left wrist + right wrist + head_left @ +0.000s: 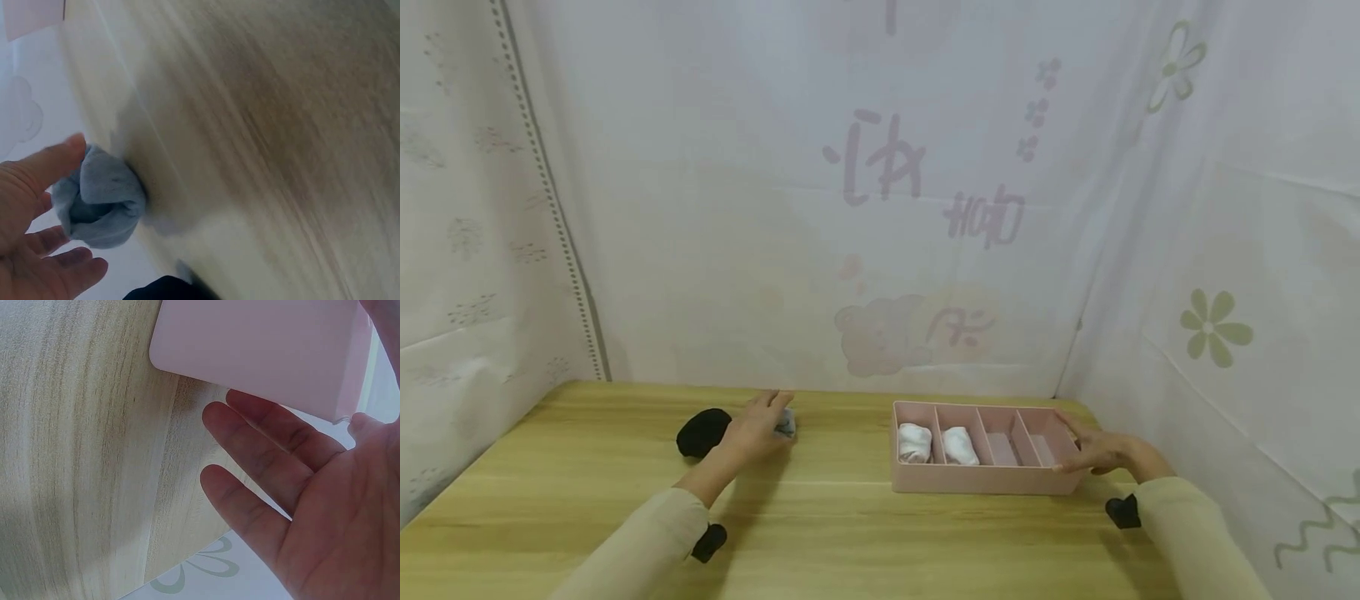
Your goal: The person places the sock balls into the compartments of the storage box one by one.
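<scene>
A wooden table (820,533) is filling the lower half of the head view, walled in on three sides by pale printed cloth (880,208) that is hanging as a backdrop and closing off the work area. At about four o'clock from the table's middle, a pink divided tray (985,482) is sitting near the right edge, its long side toward the person, so its four compartments are lying open to a reach from above. The two compartments at the nine o'clock end are each holding a rolled white sock (914,442) (959,445); the other two are showing only bare pink floor. The person's right hand (1101,452) is resting against the tray's three o'clock end, seemingly to steady it; the right wrist view is showing the fingers straight and spread, the thumb (365,425) touching the corner and nothing being gripped. Both forearms, in beige sleeves, are stretching forward from the bottom edge and angling toward the back wall. At about ten o'clock from the table's middle, the left hand (758,429) is reaching over a rolled blue-grey sock (100,197) lying on the wood close to the table's far edge. In the left wrist view, which is blurred, the thumb (53,159) is touching the roll's top while the fingers are lying loosely extended beneath it, not yet curled round it. A black sock ball (703,432) is lying just beside that hand, at its nine o'clock.
</scene>
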The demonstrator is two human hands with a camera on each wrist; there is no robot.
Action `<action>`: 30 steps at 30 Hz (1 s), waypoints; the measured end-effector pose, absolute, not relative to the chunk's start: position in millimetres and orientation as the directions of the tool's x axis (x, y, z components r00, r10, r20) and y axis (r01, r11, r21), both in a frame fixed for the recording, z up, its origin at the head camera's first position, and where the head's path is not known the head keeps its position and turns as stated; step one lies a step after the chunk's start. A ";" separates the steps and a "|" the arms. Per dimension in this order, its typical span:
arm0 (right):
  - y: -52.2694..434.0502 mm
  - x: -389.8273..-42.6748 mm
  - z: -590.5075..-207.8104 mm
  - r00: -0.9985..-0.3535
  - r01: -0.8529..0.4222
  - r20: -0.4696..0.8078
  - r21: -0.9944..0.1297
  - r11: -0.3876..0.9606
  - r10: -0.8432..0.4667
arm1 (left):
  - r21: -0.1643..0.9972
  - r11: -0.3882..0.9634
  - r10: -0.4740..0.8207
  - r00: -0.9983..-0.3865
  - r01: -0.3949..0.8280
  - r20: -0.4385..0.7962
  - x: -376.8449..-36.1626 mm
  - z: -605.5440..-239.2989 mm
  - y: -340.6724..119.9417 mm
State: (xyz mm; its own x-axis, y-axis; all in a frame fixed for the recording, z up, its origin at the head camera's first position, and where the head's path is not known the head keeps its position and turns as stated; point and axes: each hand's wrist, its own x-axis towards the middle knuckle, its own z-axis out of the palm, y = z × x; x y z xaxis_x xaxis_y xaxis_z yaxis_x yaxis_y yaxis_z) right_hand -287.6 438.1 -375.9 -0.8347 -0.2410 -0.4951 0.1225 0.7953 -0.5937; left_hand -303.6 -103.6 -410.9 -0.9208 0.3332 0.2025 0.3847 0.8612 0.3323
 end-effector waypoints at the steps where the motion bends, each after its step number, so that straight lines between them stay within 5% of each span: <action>1: 438.2 -287.6 -376.2 -0.835 0.125 -0.495 -0.597 0.792 -0.241 | 0.316 0.867 0.336 -0.920 0.386 0.202 -304.2 -412.7 -103.3; 16: 438.0 -287.6 -377.8 -0.843 0.132 -0.484 -0.608 0.783 -0.234 | 0.255 0.884 0.318 -0.904 0.392 0.286 -309.7 -427.2 -103.8; 30: 437.4 -286.3 -377.8 -0.842 0.142 -0.486 -0.621 0.771 -0.236 | 0.332 0.857 0.272 -0.894 0.394 0.357 -310.6 -425.9 -101.9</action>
